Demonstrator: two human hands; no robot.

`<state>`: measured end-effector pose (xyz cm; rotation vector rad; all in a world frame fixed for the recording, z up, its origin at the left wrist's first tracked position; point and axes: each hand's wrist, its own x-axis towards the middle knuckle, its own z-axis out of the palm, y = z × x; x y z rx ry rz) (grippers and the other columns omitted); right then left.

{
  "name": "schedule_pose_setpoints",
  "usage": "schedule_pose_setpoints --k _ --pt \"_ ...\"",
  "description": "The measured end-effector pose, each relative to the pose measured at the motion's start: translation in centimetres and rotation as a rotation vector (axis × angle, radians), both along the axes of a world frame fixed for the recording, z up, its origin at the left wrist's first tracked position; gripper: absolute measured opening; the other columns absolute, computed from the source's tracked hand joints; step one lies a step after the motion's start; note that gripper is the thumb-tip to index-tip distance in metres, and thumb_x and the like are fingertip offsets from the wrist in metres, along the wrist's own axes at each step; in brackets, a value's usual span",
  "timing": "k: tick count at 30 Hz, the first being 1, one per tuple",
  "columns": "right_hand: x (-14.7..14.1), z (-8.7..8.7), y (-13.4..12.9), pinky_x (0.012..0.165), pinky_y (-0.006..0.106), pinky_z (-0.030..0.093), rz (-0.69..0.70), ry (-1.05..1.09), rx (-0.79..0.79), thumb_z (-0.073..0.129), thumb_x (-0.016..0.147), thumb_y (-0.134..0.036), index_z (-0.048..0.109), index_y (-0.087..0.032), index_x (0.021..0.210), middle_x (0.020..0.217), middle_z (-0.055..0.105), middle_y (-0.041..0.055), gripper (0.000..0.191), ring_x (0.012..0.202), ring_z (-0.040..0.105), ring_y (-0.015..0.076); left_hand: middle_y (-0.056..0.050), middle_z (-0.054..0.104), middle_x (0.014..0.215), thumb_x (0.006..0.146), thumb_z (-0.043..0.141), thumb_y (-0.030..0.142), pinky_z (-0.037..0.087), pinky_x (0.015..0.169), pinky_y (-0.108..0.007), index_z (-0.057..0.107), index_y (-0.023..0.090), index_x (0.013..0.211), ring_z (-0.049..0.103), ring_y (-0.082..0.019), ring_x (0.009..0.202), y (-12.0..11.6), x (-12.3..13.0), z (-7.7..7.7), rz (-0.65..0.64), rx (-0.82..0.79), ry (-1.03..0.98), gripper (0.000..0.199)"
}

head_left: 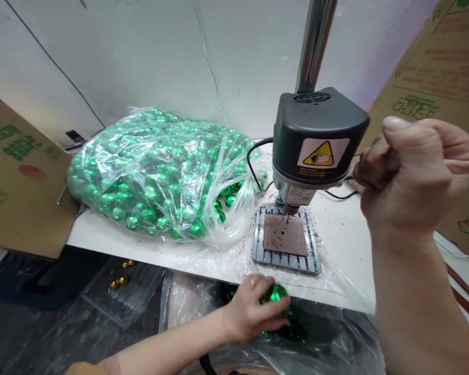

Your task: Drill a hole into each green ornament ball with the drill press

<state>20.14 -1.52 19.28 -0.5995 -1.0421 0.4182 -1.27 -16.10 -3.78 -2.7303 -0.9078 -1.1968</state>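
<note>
Low in the view, below the table's front edge, my left hand (256, 310) has its fingers round a shiny green ball (276, 294), above an opened plastic bag with more green pieces. My right hand (406, 166) is a closed fist at the right side of a small drill press (320, 135); what it grips is mostly hidden behind the fingers. Under the drill bit lies a brown square plate (285, 237) with a dark hole, on a slotted metal base (312, 264) strewn with dark shavings.
A large clear bag of green balls (148, 177) lies on the white table (133, 250), left of the drill press. Cardboard boxes stand at the left (23, 182) and right (422, 88). Gold balls (119, 282) lie on plastic below the table. A black cable runs behind the drill press.
</note>
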Motion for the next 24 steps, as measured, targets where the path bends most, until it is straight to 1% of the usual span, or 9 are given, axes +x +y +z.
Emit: schedule_pose_setpoints --k 3,5,8,11,12,15,18,21,24 --pt "-0.2 -0.2 -0.1 0.038 0.029 0.018 -0.027 -0.007 0.013 0.066 0.083 -0.019 0.043 -0.022 0.051 0.044 0.036 -0.0079 0.040 0.036 0.030 0.0047 -0.014 0.074 0.123 0.096 0.071 0.051 0.062 0.092 -0.042 0.066 0.025 0.131 0.069 -0.029 0.115 -2.2 -2.3 -1.2 -0.052 0.085 0.205 0.044" --pt "-0.4 -0.2 -0.1 0.038 0.030 0.018 -0.045 -0.011 0.020 0.066 0.082 -0.018 0.042 -0.022 0.051 0.044 0.035 -0.0078 0.040 0.036 0.031 0.0052 -0.015 0.073 0.129 0.099 0.064 0.036 0.061 0.099 -0.045 0.066 0.022 0.129 0.065 -0.031 0.127 -0.4 -3.7 -0.6 -0.030 0.115 0.204 0.033" --pt "-0.4 -0.2 -0.1 0.038 0.031 0.019 -0.068 -0.017 0.037 0.065 0.082 -0.017 0.043 -0.021 0.051 0.044 0.036 -0.0075 0.039 0.037 0.032 0.0060 -0.014 0.072 0.129 0.094 0.048 0.003 0.059 0.104 -0.047 0.068 0.020 0.123 0.066 -0.028 0.125 6.3 -5.4 2.7 0.263 0.014 0.157 0.039" --pt "-0.4 -0.3 0.0 0.039 0.031 0.019 -0.063 -0.014 0.045 0.066 0.082 -0.017 0.043 -0.021 0.050 0.043 0.036 -0.0074 0.039 0.037 0.032 0.0066 -0.014 0.070 0.132 0.088 0.044 -0.006 0.057 0.108 -0.046 0.068 0.020 0.130 0.066 -0.028 0.122 14.3 -6.1 6.9 0.612 -0.400 0.387 0.055" --pt "-0.3 -0.3 0.0 0.039 0.031 0.019 -0.052 -0.010 0.040 0.066 0.081 -0.018 0.042 -0.022 0.050 0.043 0.036 -0.0075 0.040 0.037 0.032 0.0067 -0.013 0.068 0.136 0.087 0.046 -0.006 0.056 0.107 -0.045 0.065 0.022 0.134 0.066 -0.028 0.122 16.6 -6.1 7.9 0.679 -0.510 0.499 0.059" --pt "-0.3 -0.3 -0.1 0.038 0.031 0.018 -0.048 -0.011 0.024 0.067 0.081 -0.019 0.041 -0.022 0.049 0.042 0.036 -0.0077 0.041 0.036 0.030 0.0064 -0.012 0.069 0.131 0.086 0.052 -0.004 0.056 0.102 -0.041 0.065 0.023 0.135 0.067 -0.028 0.116 20.8 -5.8 9.4 0.725 -0.601 0.591 0.058" --pt "-0.2 -0.2 -0.1 0.039 0.030 0.019 -0.057 -0.013 0.019 0.066 0.081 -0.021 0.041 -0.021 0.049 0.042 0.036 -0.0078 0.041 0.036 0.030 0.0053 -0.012 0.069 0.127 0.088 0.058 0.002 0.055 0.101 -0.041 0.067 0.022 0.132 0.067 -0.030 0.117 21.8 -5.8 9.5 0.750 -0.609 0.600 0.049" --pt "-0.2 -0.2 -0.2 0.041 0.029 0.020 -0.042 -0.001 0.009 0.067 0.081 -0.022 0.041 -0.021 0.049 0.043 0.036 -0.0079 0.042 0.037 0.031 0.0043 -0.015 0.066 0.127 0.096 0.057 0.010 0.054 0.103 -0.044 0.067 0.021 0.135 0.066 -0.032 0.120 20.5 -6.2 9.9 0.777 -0.585 0.585 0.042" --pt "-0.3 -0.2 -0.1 0.043 0.028 0.021 -0.038 0.009 0.005 0.067 0.081 -0.023 0.042 -0.020 0.049 0.043 0.037 -0.0076 0.041 0.039 0.032 0.0039 -0.013 0.063 0.127 0.102 0.060 0.026 0.056 0.101 -0.043 0.066 0.025 0.137 0.068 -0.029 0.115 17.8 -6.0 10.1 0.619 -0.537 0.296 0.035"
